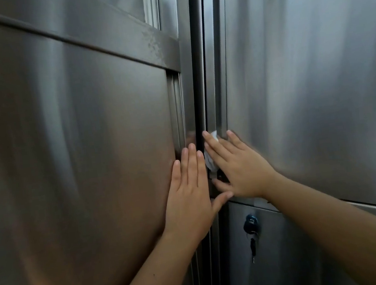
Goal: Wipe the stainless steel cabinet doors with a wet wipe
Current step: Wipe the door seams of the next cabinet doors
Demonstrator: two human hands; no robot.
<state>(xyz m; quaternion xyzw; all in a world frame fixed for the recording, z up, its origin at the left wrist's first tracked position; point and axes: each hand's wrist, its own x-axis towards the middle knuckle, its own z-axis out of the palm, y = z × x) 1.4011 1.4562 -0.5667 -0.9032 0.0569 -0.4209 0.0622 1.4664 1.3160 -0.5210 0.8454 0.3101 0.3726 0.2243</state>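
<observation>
Two stainless steel cabinet doors fill the view: the left door and the right door, with a dark vertical gap between them. My left hand lies flat with straight fingers against the left door's right edge. My right hand presses a white wet wipe with straight fingers onto the right door's inner frame beside the gap. Most of the wipe is hidden under the fingers.
A horizontal steel rail crosses the left door near the top. Below the right hand, a lock with a key and a hanging key sits on a lower steel panel.
</observation>
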